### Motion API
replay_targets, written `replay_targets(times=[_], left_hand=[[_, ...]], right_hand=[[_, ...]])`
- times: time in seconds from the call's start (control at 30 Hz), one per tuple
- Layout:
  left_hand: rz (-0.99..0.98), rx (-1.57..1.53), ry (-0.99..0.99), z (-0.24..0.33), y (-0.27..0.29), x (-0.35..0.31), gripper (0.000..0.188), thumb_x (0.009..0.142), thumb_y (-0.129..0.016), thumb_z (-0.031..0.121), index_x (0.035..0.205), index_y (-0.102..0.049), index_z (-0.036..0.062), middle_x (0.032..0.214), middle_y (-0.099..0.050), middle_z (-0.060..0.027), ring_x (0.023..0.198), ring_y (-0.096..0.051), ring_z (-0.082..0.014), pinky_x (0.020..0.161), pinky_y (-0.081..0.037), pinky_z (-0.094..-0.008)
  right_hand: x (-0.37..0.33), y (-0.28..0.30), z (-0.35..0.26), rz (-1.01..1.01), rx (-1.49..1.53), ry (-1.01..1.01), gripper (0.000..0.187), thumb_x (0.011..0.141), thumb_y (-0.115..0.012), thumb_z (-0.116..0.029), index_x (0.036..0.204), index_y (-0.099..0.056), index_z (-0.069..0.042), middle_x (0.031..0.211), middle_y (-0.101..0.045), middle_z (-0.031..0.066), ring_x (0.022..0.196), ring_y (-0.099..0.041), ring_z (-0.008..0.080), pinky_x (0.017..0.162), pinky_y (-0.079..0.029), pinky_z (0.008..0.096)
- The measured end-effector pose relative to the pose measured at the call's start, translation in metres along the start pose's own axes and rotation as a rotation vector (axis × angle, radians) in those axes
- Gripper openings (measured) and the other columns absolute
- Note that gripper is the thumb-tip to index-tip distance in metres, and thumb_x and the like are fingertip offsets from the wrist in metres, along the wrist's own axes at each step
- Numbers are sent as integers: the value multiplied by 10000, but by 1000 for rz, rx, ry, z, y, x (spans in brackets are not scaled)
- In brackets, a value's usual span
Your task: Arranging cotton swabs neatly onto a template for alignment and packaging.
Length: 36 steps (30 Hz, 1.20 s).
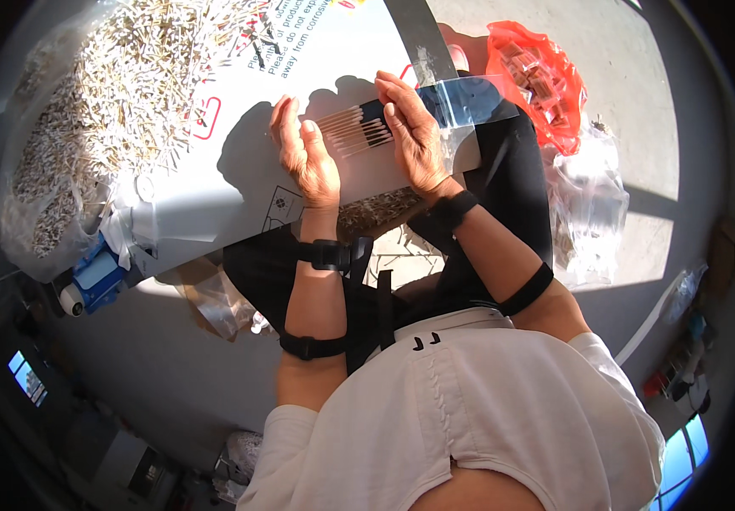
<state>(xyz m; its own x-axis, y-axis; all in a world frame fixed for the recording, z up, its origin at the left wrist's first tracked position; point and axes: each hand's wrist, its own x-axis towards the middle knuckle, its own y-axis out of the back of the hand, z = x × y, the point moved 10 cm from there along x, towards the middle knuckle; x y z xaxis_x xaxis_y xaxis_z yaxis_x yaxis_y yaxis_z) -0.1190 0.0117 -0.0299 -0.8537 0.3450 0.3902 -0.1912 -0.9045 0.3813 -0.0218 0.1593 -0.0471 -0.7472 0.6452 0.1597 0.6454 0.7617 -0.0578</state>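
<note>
A row of thin pale wooden sticks with light tips (355, 131) lies side by side between my hands, above a white printed board. Whether they are matches or swabs is too small to tell. My left hand (308, 162) is at the row's left end, fingers stretched and slightly bent. At the other end stands my right hand (416, 136), its fingers also extended and its palm turned toward the left one. Neither hand is wrapped round anything; contact with the stick ends is unclear. A clear plastic sleeve (469, 100) sticks out to the right beyond my right hand.
A large heap of loose sticks (120, 81) in a clear bag covers the board's left side. At the right are a red plastic bag (537, 81) of small packets and a clear bag (589, 204). A blue-and-white box (97, 274) sits below the board's left corner.
</note>
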Motion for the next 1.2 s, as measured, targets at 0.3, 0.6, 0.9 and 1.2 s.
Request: replay_targets(times=[0.3,0.6,0.9,1.2], left_hand=[[-30,-194,138,-2,-26,-8,509,1024,-443,391,1315,-524,-19,1333,-534,-155,1246,-488,-254,1077,-354,-394],[-24,-247,163,5,-36,-11,508,1024,-442,390,1306,-523,-24,1336,-529,-148,1244,-487,-250,1075,-359,-389],[115,49,135,-39,7,50,188,834,-655,22,1019,-625,34,989,-582,-108,946,-561,-229,827,-472,-366],[-71,712,372,-90,6,126,83,767,-623,95,812,-626,25,849,-667,-188,841,-624,-364,740,-485,-471]], right_hand=[[2,0,9,12,88,-62,310,1012,-479,-116,1284,-534,22,1405,-488,162,1281,-489,242,1051,-392,319],[3,-4,12,-4,43,-68,337,1024,-465,-119,1334,-513,3,1432,-467,138,1315,-452,212,1108,-346,316],[4,26,5,80,-13,23,248,1003,-463,-35,1232,-539,20,1316,-533,151,1161,-548,226,997,-416,295],[6,22,0,47,-110,42,197,993,-481,-43,1159,-565,22,1247,-568,163,1137,-562,236,977,-429,297]])
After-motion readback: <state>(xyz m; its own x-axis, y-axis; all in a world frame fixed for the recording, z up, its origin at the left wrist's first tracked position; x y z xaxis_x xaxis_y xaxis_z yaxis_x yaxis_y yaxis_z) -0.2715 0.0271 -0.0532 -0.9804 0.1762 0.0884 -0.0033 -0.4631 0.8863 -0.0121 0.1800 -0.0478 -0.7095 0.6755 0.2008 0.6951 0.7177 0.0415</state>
